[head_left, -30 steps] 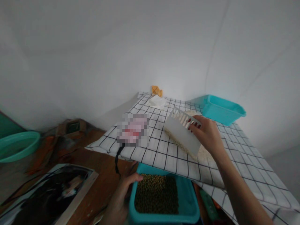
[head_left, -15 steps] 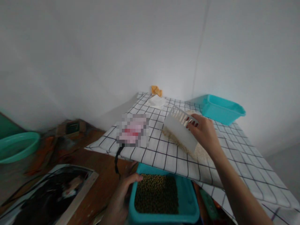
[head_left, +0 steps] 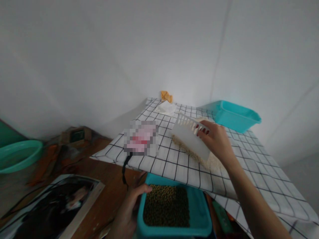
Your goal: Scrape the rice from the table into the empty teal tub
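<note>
My right hand (head_left: pixel 214 137) is closed on the slotted top edge of a white plastic scraper-like board (head_left: pixel 188 134). The board stands tilted on the checked cloth, its lower edge against a spread of pale grains (head_left: pixel 190 153) that look like rice; more of them lie behind it. At the table's front edge my left hand (head_left: pixel 136 196) grips the left rim of a teal plastic basin (head_left: pixel 200 207), thumb over the rim, other fingers mostly hidden. Inside that basin are yellowish beans (head_left: pixel 164 192) and dark green beans (head_left: pixel 165 210).
A second teal basin (head_left: pixel 238 116) stands at the back right of the checked cloth (head_left: pixel 169 162). A blurred pink item (head_left: pixel 142 137) with a black strap lies left. White (head_left: pixel 166 108) and yellow crumpled things (head_left: pixel 166 96) sit by the wall. A green tub (head_left: pixel 21 156) is far left.
My right hand has shifted the white board slightly left, and it leans a little differently against the grains. My left hand and the basin of beans have stayed put.
</note>
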Action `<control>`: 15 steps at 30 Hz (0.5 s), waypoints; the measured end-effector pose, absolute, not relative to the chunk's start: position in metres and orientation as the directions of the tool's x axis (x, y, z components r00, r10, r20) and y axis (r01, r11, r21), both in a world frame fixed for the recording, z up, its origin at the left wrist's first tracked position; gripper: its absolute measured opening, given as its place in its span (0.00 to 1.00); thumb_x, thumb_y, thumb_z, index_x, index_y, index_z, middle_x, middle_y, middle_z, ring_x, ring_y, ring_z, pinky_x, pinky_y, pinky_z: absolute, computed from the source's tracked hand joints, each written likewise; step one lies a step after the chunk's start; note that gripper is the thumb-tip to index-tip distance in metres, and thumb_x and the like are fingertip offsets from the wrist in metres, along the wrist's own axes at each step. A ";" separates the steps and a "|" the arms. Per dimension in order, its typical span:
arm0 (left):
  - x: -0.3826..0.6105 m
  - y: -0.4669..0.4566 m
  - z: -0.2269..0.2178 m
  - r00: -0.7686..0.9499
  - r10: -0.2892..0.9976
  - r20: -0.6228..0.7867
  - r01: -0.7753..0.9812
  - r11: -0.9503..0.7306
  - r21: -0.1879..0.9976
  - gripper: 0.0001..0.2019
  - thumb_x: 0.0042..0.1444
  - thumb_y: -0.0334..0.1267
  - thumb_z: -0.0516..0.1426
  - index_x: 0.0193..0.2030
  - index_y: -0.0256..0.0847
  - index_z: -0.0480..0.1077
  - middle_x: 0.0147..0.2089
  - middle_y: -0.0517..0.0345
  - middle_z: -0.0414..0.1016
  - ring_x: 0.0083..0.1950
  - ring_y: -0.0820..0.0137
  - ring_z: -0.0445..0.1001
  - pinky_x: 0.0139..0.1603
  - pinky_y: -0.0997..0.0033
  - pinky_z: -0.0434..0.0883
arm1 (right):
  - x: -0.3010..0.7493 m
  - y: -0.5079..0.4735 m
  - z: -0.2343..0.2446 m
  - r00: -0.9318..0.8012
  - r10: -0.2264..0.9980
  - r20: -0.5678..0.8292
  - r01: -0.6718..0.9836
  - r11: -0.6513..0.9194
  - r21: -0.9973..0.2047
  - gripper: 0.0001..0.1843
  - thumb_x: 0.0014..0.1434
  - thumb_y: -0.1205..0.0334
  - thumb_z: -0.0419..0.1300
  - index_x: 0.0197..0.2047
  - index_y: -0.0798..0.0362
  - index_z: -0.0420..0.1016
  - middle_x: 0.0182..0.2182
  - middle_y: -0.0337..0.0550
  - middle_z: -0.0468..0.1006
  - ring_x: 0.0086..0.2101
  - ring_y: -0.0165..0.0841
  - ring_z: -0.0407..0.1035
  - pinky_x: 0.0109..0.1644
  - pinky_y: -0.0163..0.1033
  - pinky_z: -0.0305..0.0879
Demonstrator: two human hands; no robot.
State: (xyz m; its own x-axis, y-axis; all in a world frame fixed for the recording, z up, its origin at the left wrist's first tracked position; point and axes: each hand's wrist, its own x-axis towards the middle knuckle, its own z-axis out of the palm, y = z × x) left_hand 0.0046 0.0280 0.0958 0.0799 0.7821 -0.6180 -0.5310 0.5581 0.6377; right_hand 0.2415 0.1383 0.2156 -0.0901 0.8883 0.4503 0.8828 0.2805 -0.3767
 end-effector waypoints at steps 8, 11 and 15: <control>0.005 0.031 0.096 0.090 0.731 -0.676 -0.552 0.602 0.577 0.04 0.41 0.40 0.60 0.23 0.44 0.73 0.19 0.55 0.77 0.32 0.53 0.81 0.36 0.56 0.75 | 0.240 0.133 0.220 -0.099 0.874 0.476 0.852 0.322 -0.414 0.14 0.51 0.69 0.55 0.39 0.55 0.79 0.23 0.39 0.74 0.24 0.30 0.65 0.30 0.34 0.55; 0.005 0.032 0.099 0.065 0.771 -0.634 -0.512 0.571 0.642 0.04 0.42 0.40 0.59 0.23 0.45 0.73 0.19 0.54 0.78 0.36 0.51 0.81 0.38 0.53 0.75 | 0.237 0.137 0.216 -0.156 0.866 0.474 0.846 0.365 -0.389 0.14 0.52 0.69 0.54 0.40 0.56 0.78 0.23 0.40 0.75 0.25 0.31 0.67 0.30 0.34 0.55; 0.004 0.031 0.101 0.021 0.876 -0.482 -0.421 0.445 0.790 0.05 0.44 0.42 0.57 0.24 0.46 0.73 0.28 0.53 0.81 0.37 0.54 0.81 0.36 0.56 0.76 | 0.237 0.137 0.213 -0.216 0.873 0.437 0.813 0.409 -0.415 0.12 0.52 0.69 0.55 0.37 0.55 0.78 0.23 0.39 0.75 0.24 0.29 0.67 0.29 0.33 0.56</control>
State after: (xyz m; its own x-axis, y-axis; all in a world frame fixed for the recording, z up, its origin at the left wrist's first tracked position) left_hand 0.0037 0.0314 0.1009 0.0205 0.8759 -0.4821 -0.4212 0.4449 0.7904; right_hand 0.2368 0.1374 0.2134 -0.2164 0.8732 0.4367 0.8126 0.4091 -0.4151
